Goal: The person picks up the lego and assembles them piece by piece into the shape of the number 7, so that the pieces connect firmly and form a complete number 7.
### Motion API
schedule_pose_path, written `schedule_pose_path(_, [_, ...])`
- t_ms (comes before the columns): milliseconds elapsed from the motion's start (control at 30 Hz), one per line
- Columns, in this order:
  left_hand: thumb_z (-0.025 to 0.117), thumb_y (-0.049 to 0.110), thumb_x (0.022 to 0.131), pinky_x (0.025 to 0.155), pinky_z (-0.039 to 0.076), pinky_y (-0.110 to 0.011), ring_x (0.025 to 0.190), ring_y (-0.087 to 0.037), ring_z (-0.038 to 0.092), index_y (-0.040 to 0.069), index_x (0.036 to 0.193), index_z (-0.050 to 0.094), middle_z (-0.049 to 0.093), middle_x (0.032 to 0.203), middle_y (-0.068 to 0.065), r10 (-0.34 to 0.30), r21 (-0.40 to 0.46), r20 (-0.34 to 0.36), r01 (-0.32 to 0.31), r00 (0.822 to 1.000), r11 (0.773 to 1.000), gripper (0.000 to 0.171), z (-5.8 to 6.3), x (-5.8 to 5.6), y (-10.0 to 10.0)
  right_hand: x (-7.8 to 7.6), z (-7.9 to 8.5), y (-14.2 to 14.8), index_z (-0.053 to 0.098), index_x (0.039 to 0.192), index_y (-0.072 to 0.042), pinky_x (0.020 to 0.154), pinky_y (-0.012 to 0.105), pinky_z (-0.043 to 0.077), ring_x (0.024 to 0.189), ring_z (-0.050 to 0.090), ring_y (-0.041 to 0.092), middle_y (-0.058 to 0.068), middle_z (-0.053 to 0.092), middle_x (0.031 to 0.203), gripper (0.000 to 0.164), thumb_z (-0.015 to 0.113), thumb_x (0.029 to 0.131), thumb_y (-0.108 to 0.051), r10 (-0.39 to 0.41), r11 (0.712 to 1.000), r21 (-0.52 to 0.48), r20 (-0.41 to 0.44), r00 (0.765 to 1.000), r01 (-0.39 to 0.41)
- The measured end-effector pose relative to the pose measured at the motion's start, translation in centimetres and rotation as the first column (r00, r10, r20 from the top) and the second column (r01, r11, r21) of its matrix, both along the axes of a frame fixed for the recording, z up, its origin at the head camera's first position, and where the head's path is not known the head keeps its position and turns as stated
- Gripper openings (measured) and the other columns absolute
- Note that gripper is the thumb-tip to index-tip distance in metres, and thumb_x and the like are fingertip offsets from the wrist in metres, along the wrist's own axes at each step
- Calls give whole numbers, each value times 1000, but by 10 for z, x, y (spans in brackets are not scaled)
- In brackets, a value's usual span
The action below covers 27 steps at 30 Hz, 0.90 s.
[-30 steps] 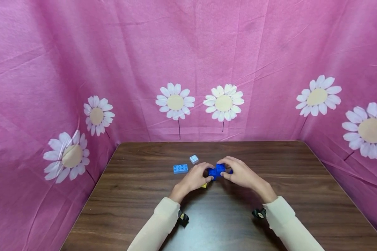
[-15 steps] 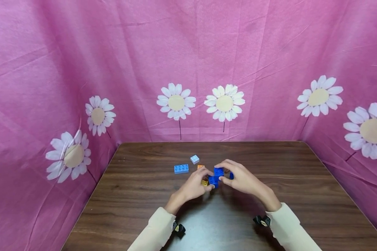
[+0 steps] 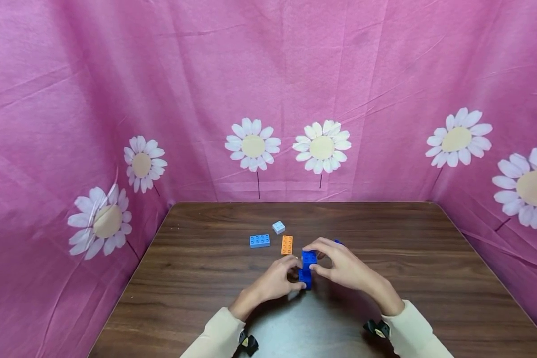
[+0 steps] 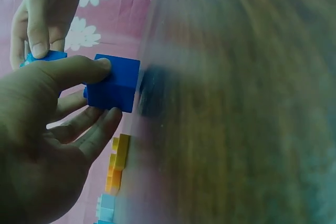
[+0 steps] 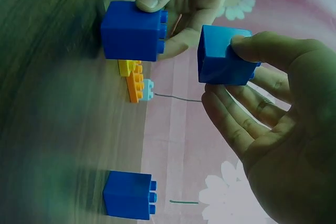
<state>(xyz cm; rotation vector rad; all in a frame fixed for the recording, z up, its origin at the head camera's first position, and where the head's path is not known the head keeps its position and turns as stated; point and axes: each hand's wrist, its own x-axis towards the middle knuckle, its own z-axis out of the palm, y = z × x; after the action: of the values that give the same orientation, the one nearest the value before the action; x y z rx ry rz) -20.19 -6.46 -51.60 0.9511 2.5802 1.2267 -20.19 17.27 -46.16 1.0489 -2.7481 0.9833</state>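
Note:
My left hand (image 3: 274, 279) pinches a dark blue toy building brick (image 3: 305, 279) between thumb and fingers, low over the table; I cannot tell if it touches the wood. A second dark blue brick (image 3: 309, 258) is gripped by my right hand (image 3: 346, 264), a little higher and farther back. In the right wrist view a gap separates the left hand's brick (image 5: 131, 32) from the right hand's brick (image 5: 224, 56), whose studs face up. Standing on the table beyond my right hand is a third dark blue brick (image 5: 128, 195), mostly covered by that hand in the head view.
Left of my hands lie a blue eight-stud brick (image 3: 259, 240), a pale blue brick (image 3: 279, 227) and an orange brick (image 3: 287, 244). A yellow brick (image 4: 122, 150) stands behind my left hand. Pink flowered cloth (image 3: 286, 74) borders the wooden table (image 3: 197, 268) at back and sides.
Both hands have moved nearer to me with their blue bricks, the left one more. The two bricks overlap less in view. The orange brick has come out from behind my left hand.

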Motion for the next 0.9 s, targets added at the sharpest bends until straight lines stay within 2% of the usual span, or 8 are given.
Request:
schedule_pose_path(267, [86, 13, 91, 86, 57, -14, 100, -9, 71, 5, 117, 68, 66, 119, -5, -10, -35, 60, 12, 998, 999, 33, -3, 1, -4, 6, -2, -4, 68, 132, -16, 88, 39, 63, 102, 68, 9, -3, 70, 122, 36, 79, 98, -21, 32, 999, -35, -5, 999, -33])
schedule_pose_path(500, [87, 9, 89, 83, 58, -15, 96, -10, 70, 5, 114, 69, 70, 115, -8, -14, -19, 16, 14, 1000, 1000, 31, -5, -4, -6, 7, -10, -6, 68, 132, -15, 87, 35, 63, 99, 68, 6, -2, 70, 122, 37, 80, 97, -17, 66, 996, -53, -24, 997, -68])
schedule_pose_path(633, [87, 9, 90, 81, 57, -13, 93, -7, 68, 6, 114, 69, 71, 111, -7, 4, -18, 44, -3, 999, 1000, 30, -5, -7, -4, 5, -12, -7, 68, 132, -14, 86, 33, 63, 99, 68, 5, -2, 69, 122, 37, 80, 97, -15, 77, 995, -61, -25, 997, -78])
schedule_pose_path(900, [87, 9, 89, 82, 59, -17, 93, -10, 70, 7, 115, 70, 71, 108, -5, 21, -16, 79, -20, 997, 1000, 30, -5, -9, -3, 2, -19, -6, 68, 132, -14, 85, 29, 62, 97, 69, 6, 0, 70, 123, 37, 79, 97, -14, 62, 998, -30, -4, 998, -62])
